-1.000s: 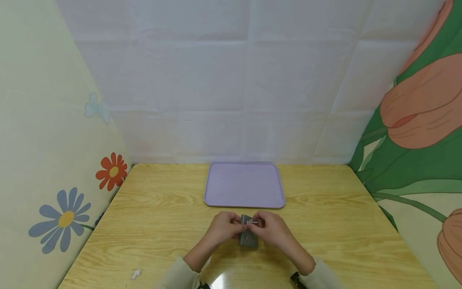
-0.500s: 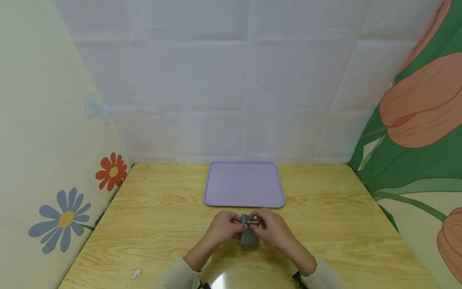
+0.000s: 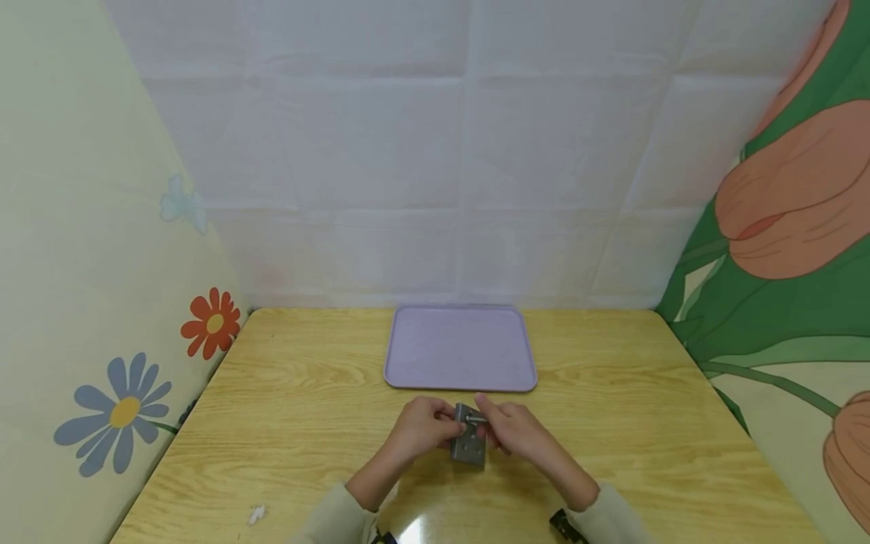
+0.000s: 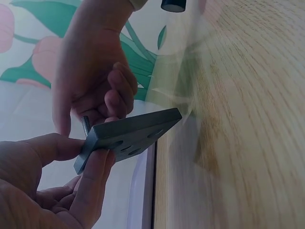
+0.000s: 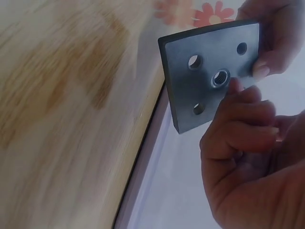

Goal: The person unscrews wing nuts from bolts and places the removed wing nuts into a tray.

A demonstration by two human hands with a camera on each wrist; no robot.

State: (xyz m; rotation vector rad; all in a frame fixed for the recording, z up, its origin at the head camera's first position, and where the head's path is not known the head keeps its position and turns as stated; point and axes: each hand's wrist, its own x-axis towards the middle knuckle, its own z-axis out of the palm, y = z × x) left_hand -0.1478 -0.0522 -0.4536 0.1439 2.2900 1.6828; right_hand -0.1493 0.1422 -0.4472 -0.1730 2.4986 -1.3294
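Note:
My left hand (image 3: 426,428) pinches the edge of a grey metal plate (image 3: 469,450) between thumb and fingers, holding it tilted above the table. Several round holes pierce the plate (image 5: 209,57), one of them with a raised rim. From the face towards my right hand sticks a threaded bolt (image 4: 86,125), seen side-on in the head view as a short silver shank (image 3: 478,419). My right hand (image 3: 514,431) is at the bolt, one digit stretched past it and the other fingers curled. Those curled fingers (image 5: 238,114) cover the bolt in the right wrist view.
A lilac tray (image 3: 461,347) lies at the back of the wood-grain table (image 3: 313,378), just beyond my hands. A small whitish mark (image 3: 257,515) shows at the table's front left. A white sheet hangs behind, with flower-printed panels at both sides.
My right fingers have shifted on the bolt: one digit now stretches out past it, and more of the plate's holes show. The left hand and plate have stayed nearly in place.

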